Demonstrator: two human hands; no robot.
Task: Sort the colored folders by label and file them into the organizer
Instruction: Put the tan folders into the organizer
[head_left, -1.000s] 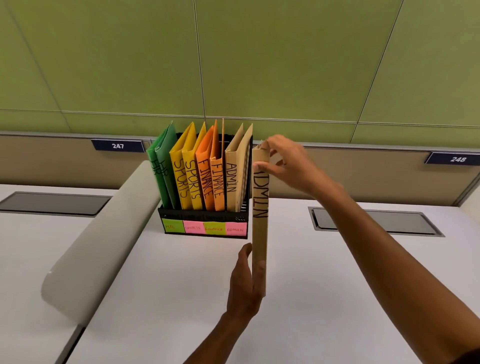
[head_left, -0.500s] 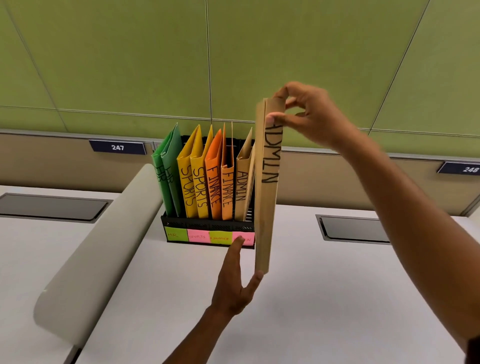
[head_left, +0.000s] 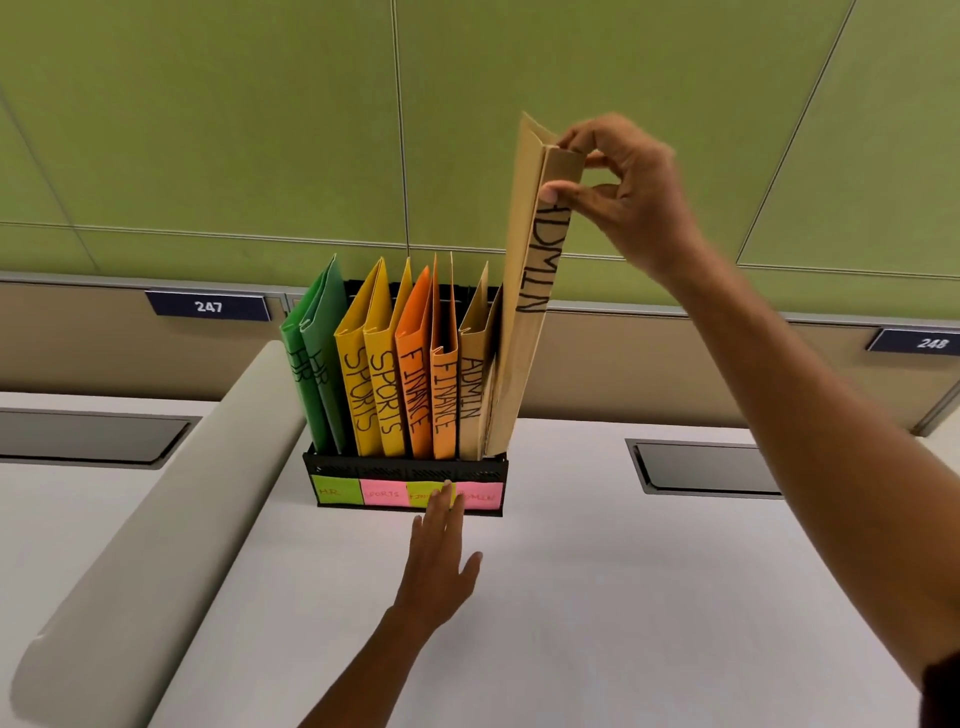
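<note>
Spines read HR, SPORTS, FINANCE, ADMIN. Right hand (head_left: 621, 200) pinches the brown ADMIN folder (head_left: 530, 312) top, its foot in the black organizer's (head_left: 405, 470) rightmost slot. Left hand (head_left: 439, 564) flat, fingertips at the sticky labels (head_left: 382, 493).

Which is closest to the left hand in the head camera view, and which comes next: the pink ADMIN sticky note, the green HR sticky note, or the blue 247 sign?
From the left hand:
1. Pink ADMIN sticky note, just right of the fingertips.
2. Green HR sticky note, at the black organizer's left end.
3. Blue 247 sign, up on the back wall, left.
</note>
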